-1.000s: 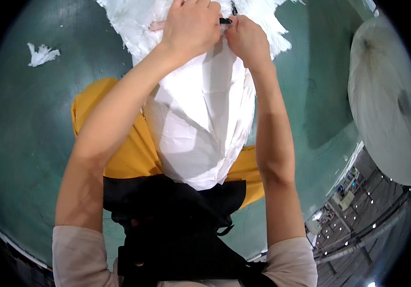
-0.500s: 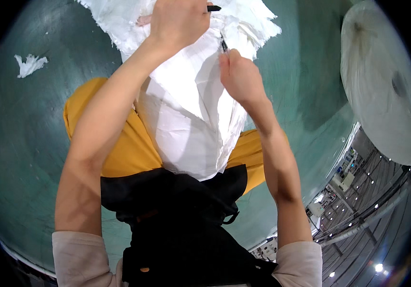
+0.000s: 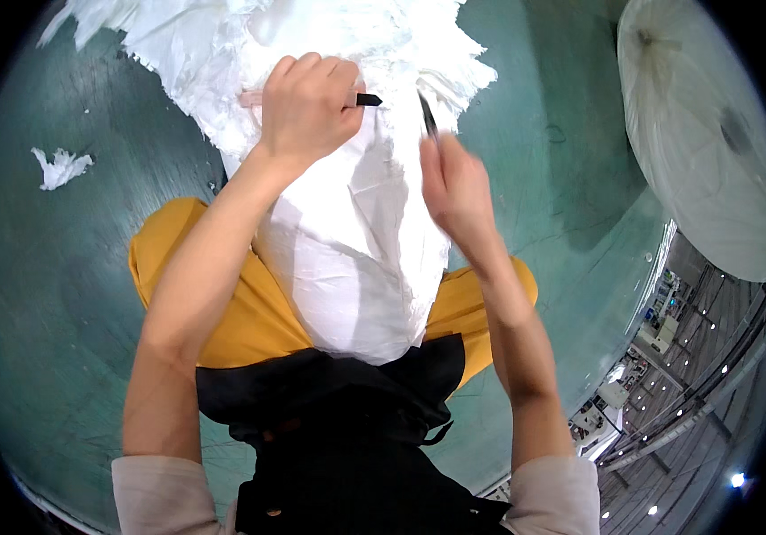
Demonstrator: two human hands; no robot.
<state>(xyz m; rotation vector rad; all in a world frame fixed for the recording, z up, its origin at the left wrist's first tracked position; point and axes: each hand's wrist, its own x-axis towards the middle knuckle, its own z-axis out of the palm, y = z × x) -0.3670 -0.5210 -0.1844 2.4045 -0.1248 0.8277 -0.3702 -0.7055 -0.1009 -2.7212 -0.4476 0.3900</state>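
A large white sheet-like material (image 3: 329,312) with frayed, torn edges lies between my folded legs and spreads away from me. I cannot tell whether it is cloth or paper. My left hand (image 3: 310,111) is closed over it, holding a slim tool (image 3: 369,100) with a pale pinkish handle and a black angled end pointing right. To the right, my right hand (image 3: 459,183), slightly blurred, grips a dark slim pointed tool (image 3: 428,114), its tip reaching the sheet's creased right part. The exact kind of either tool is unclear.
A small white torn scrap (image 3: 62,168) lies on the green floor (image 3: 53,285) at left. A big pale round thing, seemingly plastic-wrapped (image 3: 691,134), stands at far right. My legs in yellow trousers (image 3: 222,308) flank the sheet.
The view has shifted, so the whole scene sits lower and more of the frayed sheet shows at the far side. My left hand has come slightly nearer to me; both hands keep their tools.
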